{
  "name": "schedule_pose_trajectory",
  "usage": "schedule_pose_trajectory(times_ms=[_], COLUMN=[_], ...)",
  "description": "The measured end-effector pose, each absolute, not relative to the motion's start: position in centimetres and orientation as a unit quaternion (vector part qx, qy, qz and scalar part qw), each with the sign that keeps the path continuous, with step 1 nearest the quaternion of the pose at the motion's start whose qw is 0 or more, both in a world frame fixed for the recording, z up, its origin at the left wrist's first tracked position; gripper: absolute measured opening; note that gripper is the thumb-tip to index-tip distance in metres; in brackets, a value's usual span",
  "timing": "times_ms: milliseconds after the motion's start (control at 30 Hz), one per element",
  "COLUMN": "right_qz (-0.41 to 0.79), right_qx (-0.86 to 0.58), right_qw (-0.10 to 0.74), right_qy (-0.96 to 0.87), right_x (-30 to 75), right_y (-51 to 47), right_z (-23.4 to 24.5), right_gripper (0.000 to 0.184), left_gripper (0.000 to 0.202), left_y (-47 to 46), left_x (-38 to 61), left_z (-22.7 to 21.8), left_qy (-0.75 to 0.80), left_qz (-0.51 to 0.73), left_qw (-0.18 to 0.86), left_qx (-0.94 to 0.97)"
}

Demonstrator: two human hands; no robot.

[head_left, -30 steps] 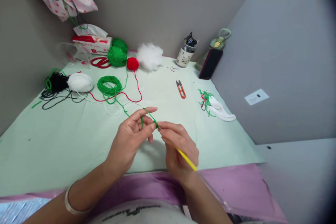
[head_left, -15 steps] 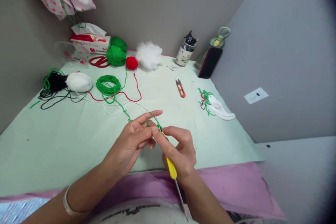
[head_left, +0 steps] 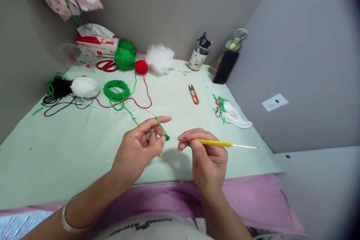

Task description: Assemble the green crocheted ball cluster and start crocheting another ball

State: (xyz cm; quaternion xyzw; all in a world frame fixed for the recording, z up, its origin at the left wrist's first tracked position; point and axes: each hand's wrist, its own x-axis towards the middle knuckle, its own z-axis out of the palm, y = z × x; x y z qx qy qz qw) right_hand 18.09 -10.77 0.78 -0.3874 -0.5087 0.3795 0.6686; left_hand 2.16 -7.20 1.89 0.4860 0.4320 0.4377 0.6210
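Between thumb and fingers, my left hand (head_left: 140, 144) pinches a small green crochet piece (head_left: 167, 137). Green yarn (head_left: 160, 124) runs from that piece up over the raised index finger and round the other fingers. My right hand (head_left: 206, 153) is closed on the yellow grip of a crochet hook (head_left: 215, 143), held nearly level. The hook's thin metal tip reaches left to the green piece; whether it sits inside a loop I cannot tell. Its other metal end points right. A coil of green yarn (head_left: 116, 90) lies beyond my left hand, with a strand leading toward it.
Orange thread snips (head_left: 193, 95) lie mid-table; yarn scraps (head_left: 221, 107) and a white piece (head_left: 237, 118) are at right. Behind stand a pen jar (head_left: 198, 58), phone (head_left: 225, 67), stuffing (head_left: 160, 59), red ball (head_left: 141, 67), green balls (head_left: 124, 58), red-handled scissors (head_left: 106, 65) and white yarn (head_left: 84, 87).
My right hand has moved right and turned the crochet hook from steeply slanted to nearly level. My left hand has shifted slightly left, still pinching the green piece.
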Motion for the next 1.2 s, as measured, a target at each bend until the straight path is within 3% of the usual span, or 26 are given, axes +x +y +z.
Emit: schedule_pose_trajectory(times_ms=[200, 400, 533, 667, 800, 900, 1033, 1200], right_qz=[0.412, 0.383, 0.444, 0.527, 0.558, 0.467, 0.301, 0.123], right_qx=[-0.387, -0.371, -0.35, -0.338, -0.33, -0.371, -0.429, -0.443], right_qw=[0.654, 0.66, 0.673, 0.673, 0.657, 0.656, 0.634, 0.563], right_qy=[-0.503, -0.529, -0.476, -0.393, -0.385, -0.463, -0.569, -0.686], right_x=[17.8, 17.8, 18.2, 18.9, 18.8, 18.2, 17.6, 18.0], right_y=[-10.0, -10.1, -9.9, -9.5, -9.3, -9.5, -10.2, -10.5], right_z=[0.2, 0.2, 0.5, 0.7, 0.6, 0.5, 0.1, -0.1], right_gripper=[0.017, 0.018, 0.017, 0.015, 0.013, 0.012, 0.024, 0.038], left_gripper=[0.028, 0.04, 0.048, 0.036, 0.029, 0.032, 0.034, 0.036], left_y=[-7.1, -6.7, -6.5, -6.5, -6.7, -7.0, -7.2, -7.0], left_x=[2.4, 2.5, 2.3, 2.1, 2.4, 2.9, 3.2, 3.4], left_z=[0.9, 1.5, 2.0, 1.8, 1.7, 1.5, 1.4, 1.5], left_qy=[0.373, 0.355, 0.321, 0.275, 0.28, 0.314, 0.364, 0.352], left_qz=[0.413, 0.406, 0.385, 0.354, 0.383, 0.43, 0.447, 0.446], left_qw=[0.686, 0.742, 0.792, 0.837, 0.815, 0.758, 0.71, 0.761], left_qx=[0.468, 0.399, 0.348, 0.314, 0.332, 0.376, 0.405, 0.315])
